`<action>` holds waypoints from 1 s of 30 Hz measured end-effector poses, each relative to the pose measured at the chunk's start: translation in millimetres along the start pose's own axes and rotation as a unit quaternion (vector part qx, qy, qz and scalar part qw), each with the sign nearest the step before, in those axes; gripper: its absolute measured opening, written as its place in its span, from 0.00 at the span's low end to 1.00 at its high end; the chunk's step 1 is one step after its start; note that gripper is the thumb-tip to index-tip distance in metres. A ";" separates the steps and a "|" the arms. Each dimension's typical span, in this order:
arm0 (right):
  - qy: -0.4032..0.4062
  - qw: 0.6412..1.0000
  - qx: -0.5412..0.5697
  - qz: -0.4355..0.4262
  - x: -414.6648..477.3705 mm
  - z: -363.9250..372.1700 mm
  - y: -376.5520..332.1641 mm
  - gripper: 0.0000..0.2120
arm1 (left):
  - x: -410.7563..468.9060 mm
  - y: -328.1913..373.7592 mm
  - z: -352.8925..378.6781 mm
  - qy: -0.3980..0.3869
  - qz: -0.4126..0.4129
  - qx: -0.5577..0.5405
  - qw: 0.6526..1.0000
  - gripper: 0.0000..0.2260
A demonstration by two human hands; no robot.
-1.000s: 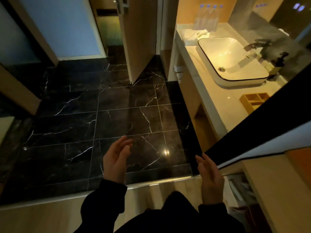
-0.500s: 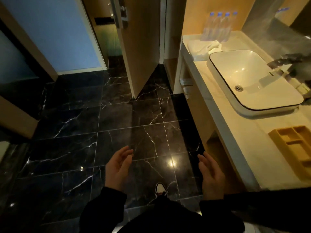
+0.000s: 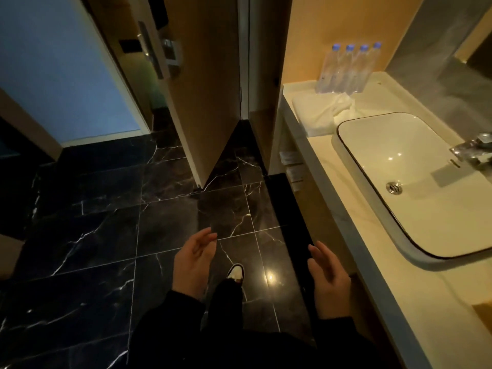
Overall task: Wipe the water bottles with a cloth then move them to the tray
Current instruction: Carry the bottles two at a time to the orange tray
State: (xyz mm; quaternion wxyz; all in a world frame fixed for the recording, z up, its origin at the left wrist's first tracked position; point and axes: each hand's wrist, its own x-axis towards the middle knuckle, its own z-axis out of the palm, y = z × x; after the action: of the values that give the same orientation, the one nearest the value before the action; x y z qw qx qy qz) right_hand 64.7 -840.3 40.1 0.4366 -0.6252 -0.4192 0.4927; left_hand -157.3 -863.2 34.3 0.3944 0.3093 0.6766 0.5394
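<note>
Four water bottles (image 3: 346,69) stand upright in a tight row in the upper right of the frame, at the far end of the counter (image 3: 450,302) against the back wall. Blue caps, clear bodies. White cloth (image 3: 320,113) lies crumpled just in front of them, touching the sink (image 3: 343,145) rim.

Left hand (image 3: 194,259): lower centre, in the air over the floor, fingers (image 3: 207,237) loosely extended with a slight curl, holding nothing. Right hand (image 3: 328,278): lower centre-right, just beside the counter edge, fingers (image 3: 318,251) relaxed and near straight, also empty. Palms face each other. Both are well apart from the bottles and the cloth.

The sink fills the right side, white basin with a dark rim line, drain (image 3: 394,187) visible, faucet (image 3: 476,150) at the right edge. It sits between the hands and the bottles along the counter. A tan corner (image 3: 483,312) is cut off by the right edge; too little shows to identify it.

Wooden door (image 3: 205,97) stands ajar at top centre, handle (image 3: 153,49) on its left face. Floor (image 3: 101,235) is black marble tile with white veins. One shoe (image 3: 235,272) shows between the hands. Dim, warm lighting.
</note>
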 end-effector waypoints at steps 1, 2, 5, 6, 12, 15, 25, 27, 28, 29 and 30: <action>0.007 1.000 0.005 -0.001 18.4 10.6 -6.1 0.20 | 24.6 4.1 5.1 -0.006 0.001 0.001 1.000 0.14; 0.015 1.000 0.010 -0.002 36.8 20.4 -12.4 0.20 | 49.7 8.8 10.3 -0.017 0.002 0.002 1.000 0.14; 0.051 0.999 0.010 -0.004 90.9 45.4 -34.6 0.20 | 124.7 29.3 27.9 -0.058 -0.001 0.012 0.998 0.13; 0.062 0.998 0.010 -0.003 107.8 52.4 -42.6 0.20 | 147.8 38.3 34.5 -0.074 -0.006 0.009 0.997 0.13; 0.124 0.992 0.008 0.002 194.8 77.3 -74.0 0.19 | 260.3 82.4 85.1 -0.146 0.008 0.010 0.989 0.13; 0.158 0.987 0.017 0.003 232.5 83.2 -82.9 0.19 | 302.3 93.3 114.9 -0.167 0.018 0.005 0.986 0.13; 0.237 0.968 0.076 0.007 404.2 76.9 -105.1 0.19 | 445.6 114.2 247.0 -0.233 0.037 0.015 0.972 0.13; 0.239 0.966 0.094 0.010 442.5 73.0 -117.9 0.19 | 475.4 126.6 278.1 -0.243 0.043 0.023 0.969 0.13; 0.237 0.965 0.108 0.012 460.3 71.0 -125.5 0.18 | 489.5 133.1 293.1 -0.250 0.049 0.022 0.967 0.13; 0.235 0.965 0.120 0.008 477.2 69.0 -133.7 0.18 | 502.9 138.6 307.9 -0.256 0.055 0.021 0.965 0.13; 0.233 0.964 0.126 0.002 493.4 67.0 -141.6 0.18 | 515.1 143.9 321.9 -0.261 0.062 0.021 0.963 0.13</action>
State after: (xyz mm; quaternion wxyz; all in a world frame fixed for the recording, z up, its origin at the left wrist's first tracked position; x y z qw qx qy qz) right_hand 66.0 -322.6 43.7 0.5964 -0.6637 -0.2386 0.3832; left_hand -135.4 -239.3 36.8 0.5167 0.4887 0.5412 0.4487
